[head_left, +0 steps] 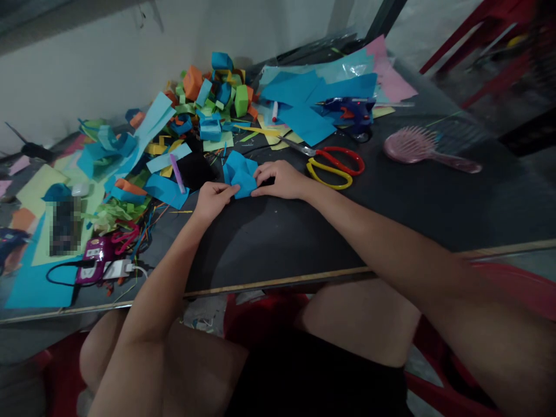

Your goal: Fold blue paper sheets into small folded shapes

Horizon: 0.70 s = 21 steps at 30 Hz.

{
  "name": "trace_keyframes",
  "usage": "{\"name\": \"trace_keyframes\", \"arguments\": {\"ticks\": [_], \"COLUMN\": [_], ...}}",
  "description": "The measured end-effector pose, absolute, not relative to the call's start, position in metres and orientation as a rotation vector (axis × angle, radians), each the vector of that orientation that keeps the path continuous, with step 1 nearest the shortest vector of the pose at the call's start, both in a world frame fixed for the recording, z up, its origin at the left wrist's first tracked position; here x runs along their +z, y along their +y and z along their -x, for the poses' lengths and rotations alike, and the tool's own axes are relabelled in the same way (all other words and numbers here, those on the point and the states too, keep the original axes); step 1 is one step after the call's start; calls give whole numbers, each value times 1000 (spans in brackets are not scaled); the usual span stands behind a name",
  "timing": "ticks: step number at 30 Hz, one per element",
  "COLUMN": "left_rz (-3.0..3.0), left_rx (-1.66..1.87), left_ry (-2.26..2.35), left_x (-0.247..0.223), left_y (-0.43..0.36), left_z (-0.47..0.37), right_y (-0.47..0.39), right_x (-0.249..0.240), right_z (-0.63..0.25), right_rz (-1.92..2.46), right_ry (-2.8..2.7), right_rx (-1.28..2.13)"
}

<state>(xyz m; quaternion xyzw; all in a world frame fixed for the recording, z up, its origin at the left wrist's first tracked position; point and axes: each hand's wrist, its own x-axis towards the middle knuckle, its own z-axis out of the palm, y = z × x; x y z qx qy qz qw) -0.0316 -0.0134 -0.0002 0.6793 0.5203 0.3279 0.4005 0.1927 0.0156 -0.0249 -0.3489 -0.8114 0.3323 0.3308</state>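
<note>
Between my two hands is a folded piece of blue paper (pixel 241 172), standing on the dark tabletop with creased flaps. My left hand (pixel 214 200) pinches its lower left edge between thumb and fingers. On the other side my right hand (pixel 281 179) grips its right edge, fingers curled and thumb below. Just right of my right hand lie scissors (pixel 336 165) with one red and one yellow handle, blades pointing up and left. A black object (pixel 195 169) sits left of the paper; its kind is unclear.
Folded paper pieces (pixel 212 95) are heaped at the back. A glue gun (pixel 354 113) rests on blue sheets (pixel 304 104). At right lies a pink hairbrush (pixel 412 145). A purple power strip (pixel 98 255) with cords is at left, near the table's front edge (pixel 278 282).
</note>
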Motion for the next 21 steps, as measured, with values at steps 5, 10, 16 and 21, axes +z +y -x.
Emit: {"name": "trace_keyframes", "arguments": {"ticks": [5, 10, 16, 21], "left_rz": [-1668, -1710, -1656, -1616], "left_rx": [915, 941, 936, 951], "left_ry": [1457, 1458, 1473, 1475], "left_x": [-1, -2, -5, -9], "left_y": [-16, -18, -17, -14], "left_z": [24, 22, 23, 24], "right_y": [13, 12, 12, 11], "right_x": [-23, -25, -25, -26], "right_z": [-192, -191, -190, -189], "right_rz": [892, 836, 779, 796], "right_ry": [-2063, -2061, -2021, -1939], "right_rx": [870, 922, 943, 907]}}
